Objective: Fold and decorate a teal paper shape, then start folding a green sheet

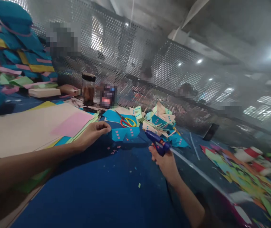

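Observation:
My left hand (94, 133) pinches the left end of a folded blue paper piece (123, 134) with small pink squares stuck on it. My right hand (165, 161) is wrapped round the grip of a blue glue gun (158, 142). From the gun's back runs a long, clear glue stick (197, 169). Its nozzle points up and left, a little apart from the blue paper piece. Just behind that piece lie open scissors (128, 122) with red and yellow handles. A pile of folded paper pieces (160, 118) in blue, cream and green sits beyond the nozzle.
Large paper sheets (31, 129) lie on the left of the blue table (90, 196). At the back stand a lidded jar (88, 90) and a phone (108, 95). Coloured paper stacks (19, 47) rise at far left; paper scraps (242, 167) spread at right. A perforated metal screen (126, 53) stands behind.

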A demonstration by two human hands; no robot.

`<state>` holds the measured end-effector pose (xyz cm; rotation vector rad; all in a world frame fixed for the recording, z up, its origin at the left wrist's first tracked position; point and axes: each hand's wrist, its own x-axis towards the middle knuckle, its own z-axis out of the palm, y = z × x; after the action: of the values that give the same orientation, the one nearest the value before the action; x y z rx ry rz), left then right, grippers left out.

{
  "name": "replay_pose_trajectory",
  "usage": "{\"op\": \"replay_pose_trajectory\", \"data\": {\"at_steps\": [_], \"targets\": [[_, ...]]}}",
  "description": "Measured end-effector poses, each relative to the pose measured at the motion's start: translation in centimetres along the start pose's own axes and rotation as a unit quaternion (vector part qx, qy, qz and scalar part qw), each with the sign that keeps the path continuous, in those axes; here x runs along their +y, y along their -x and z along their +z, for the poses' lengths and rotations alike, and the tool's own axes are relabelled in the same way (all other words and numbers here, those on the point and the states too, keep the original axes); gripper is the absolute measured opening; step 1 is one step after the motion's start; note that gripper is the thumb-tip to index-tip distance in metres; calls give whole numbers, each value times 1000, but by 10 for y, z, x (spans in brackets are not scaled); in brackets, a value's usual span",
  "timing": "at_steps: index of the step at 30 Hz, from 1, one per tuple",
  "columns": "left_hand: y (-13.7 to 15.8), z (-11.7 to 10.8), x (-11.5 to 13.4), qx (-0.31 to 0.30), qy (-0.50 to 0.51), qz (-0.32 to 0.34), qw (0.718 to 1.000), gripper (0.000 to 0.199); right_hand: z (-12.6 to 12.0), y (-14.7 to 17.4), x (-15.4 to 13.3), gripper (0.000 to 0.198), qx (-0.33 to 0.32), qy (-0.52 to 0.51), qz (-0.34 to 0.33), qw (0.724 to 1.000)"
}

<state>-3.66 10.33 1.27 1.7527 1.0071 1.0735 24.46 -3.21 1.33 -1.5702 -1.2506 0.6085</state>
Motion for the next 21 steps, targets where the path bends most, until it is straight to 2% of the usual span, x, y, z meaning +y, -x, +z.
{"op": "replay_pose_trajectory", "data": {"at_steps": [3,5,7,8,10,14,18,21], "targets": [[1,0,0,-6,-10,5,1000,25,-16,4,4,36,-25,-157,55,986],[3,-1,1,-5,-21,13,1000,26,-27,9,9,33,-47,-262,114,957],[5,-1,4,-6,-34,29,999,27,-39,13,16,31,-49,-313,169,933],[7,-1,6,-23,-40,44,998,26,-45,14,19,29,-44,-320,187,928],[12,0,12,-18,-34,62,997,25,-57,15,25,24,-39,-325,215,920],[23,4,22,-24,-31,64,997,22,-71,9,36,17,-37,-317,253,913],[33,9,22,-6,-49,50,998,25,-77,-2,42,8,-29,-267,266,926],[37,12,19,-9,-29,34,999,31,-80,-9,44,13,-26,-213,267,939]]}}
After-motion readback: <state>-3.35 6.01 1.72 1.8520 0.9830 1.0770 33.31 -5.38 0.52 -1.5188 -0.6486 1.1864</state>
